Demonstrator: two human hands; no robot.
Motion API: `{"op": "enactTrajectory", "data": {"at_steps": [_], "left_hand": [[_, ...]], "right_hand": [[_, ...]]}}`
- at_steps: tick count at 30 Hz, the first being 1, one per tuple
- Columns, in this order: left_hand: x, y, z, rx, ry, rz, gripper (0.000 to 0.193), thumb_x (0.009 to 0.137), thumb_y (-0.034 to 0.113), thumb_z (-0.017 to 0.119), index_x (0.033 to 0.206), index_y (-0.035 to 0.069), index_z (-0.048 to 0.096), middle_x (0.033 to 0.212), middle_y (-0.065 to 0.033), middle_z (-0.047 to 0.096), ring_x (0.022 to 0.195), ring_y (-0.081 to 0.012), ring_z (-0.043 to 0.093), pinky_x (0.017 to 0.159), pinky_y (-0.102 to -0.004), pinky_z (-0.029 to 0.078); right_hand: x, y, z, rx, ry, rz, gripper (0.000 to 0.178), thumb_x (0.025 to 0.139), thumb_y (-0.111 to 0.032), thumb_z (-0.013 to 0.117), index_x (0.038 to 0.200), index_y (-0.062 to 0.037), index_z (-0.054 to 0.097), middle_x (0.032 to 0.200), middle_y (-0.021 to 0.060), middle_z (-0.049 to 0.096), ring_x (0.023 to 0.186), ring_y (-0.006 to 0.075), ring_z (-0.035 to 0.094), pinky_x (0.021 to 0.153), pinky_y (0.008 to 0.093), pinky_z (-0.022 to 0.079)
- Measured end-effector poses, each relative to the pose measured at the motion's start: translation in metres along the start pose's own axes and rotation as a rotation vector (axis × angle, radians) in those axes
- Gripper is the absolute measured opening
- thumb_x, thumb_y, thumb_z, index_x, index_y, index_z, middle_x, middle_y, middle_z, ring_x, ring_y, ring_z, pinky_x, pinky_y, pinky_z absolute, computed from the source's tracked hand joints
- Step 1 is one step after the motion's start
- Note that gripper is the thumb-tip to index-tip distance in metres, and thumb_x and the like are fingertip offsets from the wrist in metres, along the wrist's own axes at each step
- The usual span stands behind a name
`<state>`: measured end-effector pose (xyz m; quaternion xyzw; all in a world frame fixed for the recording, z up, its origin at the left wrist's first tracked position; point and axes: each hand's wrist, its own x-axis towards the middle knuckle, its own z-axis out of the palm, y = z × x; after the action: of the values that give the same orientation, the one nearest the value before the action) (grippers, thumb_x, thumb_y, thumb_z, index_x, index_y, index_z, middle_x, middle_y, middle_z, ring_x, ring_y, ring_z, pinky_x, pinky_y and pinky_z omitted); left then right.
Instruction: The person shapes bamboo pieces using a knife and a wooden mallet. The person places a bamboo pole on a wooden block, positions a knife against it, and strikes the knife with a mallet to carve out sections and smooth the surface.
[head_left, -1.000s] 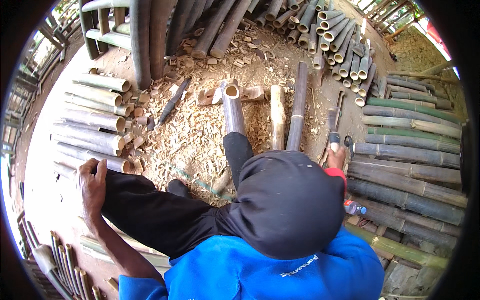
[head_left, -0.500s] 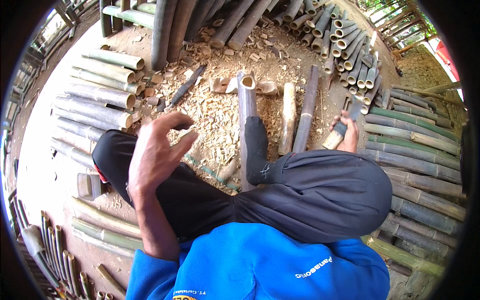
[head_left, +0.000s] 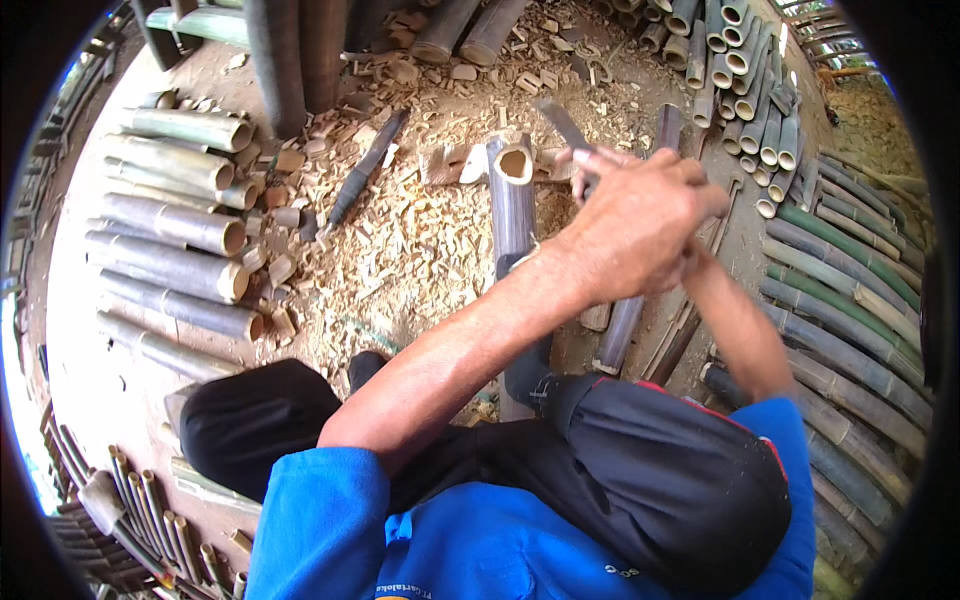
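My left hand reaches across to the right with its fingers bent, lying over my right hand, which is mostly hidden beneath it. A knife with a broad grey blade sticks out past the fingers of my right hand, pointing up and left; its handle is covered. Just left of the blade is the end of a dark bamboo tube with an oval opening cut in it. The tube rests on a notched wooden block, my dark-covered foot against its near part.
A second knife with a dark handle lies on wood chips. Bamboo tubes lie in a row at left. More tubes are stacked at far right, and long poles lie at right. Thick upright bamboo stands at far left.
My left hand has swung from the left across to my right hand. My right hand has moved left with the knife, toward the bamboo tube. The view has shifted slightly.
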<state>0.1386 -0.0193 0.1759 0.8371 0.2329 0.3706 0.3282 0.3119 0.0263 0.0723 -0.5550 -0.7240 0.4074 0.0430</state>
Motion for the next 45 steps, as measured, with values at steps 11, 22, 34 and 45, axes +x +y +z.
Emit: {"op": "enactTrajectory", "data": {"at_steps": [11,22,34,45], "left_hand": [[0.025,-0.121,0.043,0.287,-0.995,-0.328,0.086,0.057,0.025,0.089,0.135,0.016,0.054,0.131,-0.0141,0.054,0.125,-0.0337,0.051,0.099,-0.0482,0.047],[0.022,-0.154,0.039,-0.165,-0.382,-0.491,0.078,0.069,-0.003,0.071,0.141,0.012,0.047,0.135,-0.0231,0.052,0.115,-0.0458,0.060,0.092,-0.0521,0.053],[0.026,-0.143,0.057,-0.080,-0.453,-0.421,0.072,0.066,0.003,0.075,0.133,0.011,0.049,0.119,-0.0218,0.059,0.100,-0.0364,0.067,0.080,-0.0447,0.057],[0.009,-0.141,0.047,-0.070,0.300,-0.435,0.091,0.063,-0.004,0.072,0.146,0.016,0.039,0.136,-0.0248,0.046,0.110,-0.0456,0.060,0.092,-0.0487,0.054]], "right_hand": [[-0.031,0.028,0.068,0.457,0.031,0.393,0.057,0.083,-0.016,0.074,0.133,-0.0024,0.050,0.131,0.0102,0.058,0.122,0.0197,0.053,0.101,0.0351,0.046],[0.046,-0.008,-0.030,-0.133,-0.272,0.337,0.044,0.092,-0.022,0.064,0.132,-0.0070,0.055,0.125,0.0147,0.062,0.115,0.0279,0.062,0.093,0.0396,0.054],[0.017,0.037,0.037,-0.226,0.359,0.501,0.033,0.096,-0.022,0.060,0.121,-0.0005,0.058,0.112,0.0200,0.065,0.105,0.0273,0.065,0.093,0.0413,0.055],[0.061,-0.018,-0.058,-0.686,-0.056,-0.244,0.028,0.083,-0.020,0.068,0.105,-0.0037,0.068,0.090,0.0159,0.068,0.077,0.0313,0.067,0.072,0.0443,0.055]]}}
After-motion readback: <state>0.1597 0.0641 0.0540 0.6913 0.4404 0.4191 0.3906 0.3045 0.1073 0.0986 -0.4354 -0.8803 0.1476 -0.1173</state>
